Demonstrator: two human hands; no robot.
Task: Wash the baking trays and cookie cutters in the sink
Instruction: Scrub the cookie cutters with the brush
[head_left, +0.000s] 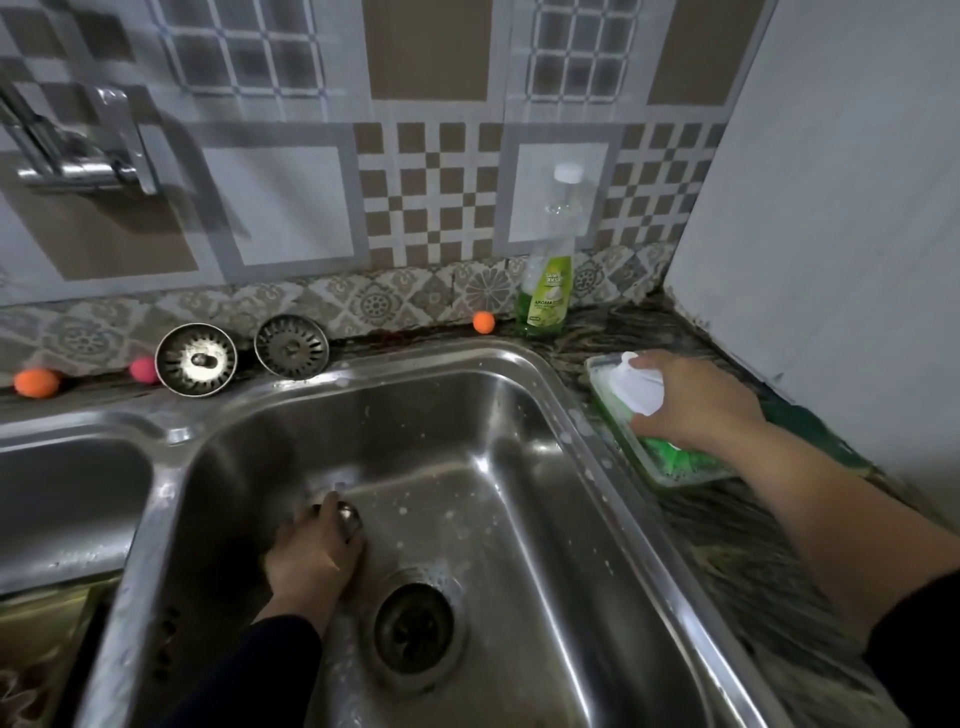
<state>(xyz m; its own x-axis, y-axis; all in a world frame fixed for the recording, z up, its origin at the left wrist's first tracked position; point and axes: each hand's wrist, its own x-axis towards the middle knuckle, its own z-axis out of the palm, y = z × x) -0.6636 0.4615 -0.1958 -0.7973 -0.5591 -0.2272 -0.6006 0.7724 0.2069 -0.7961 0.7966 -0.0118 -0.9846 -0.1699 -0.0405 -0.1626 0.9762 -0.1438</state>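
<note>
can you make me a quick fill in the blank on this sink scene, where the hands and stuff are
1. The left hand is down in the ____ basin of the sink.
2. The right hand holds a white thing over a ____ tray.
3. Two metal ____ lean against the wall behind the sink.
4. The soap bottle stands beside a small ____ ball.

Missing words: right; green; strainers; orange

We see two metal sink strainers (196, 359) leaning against the patterned backsplash, a green dish soap bottle (546, 291) upright near the corner, and an orange ball (482, 322) beside it.
</note>
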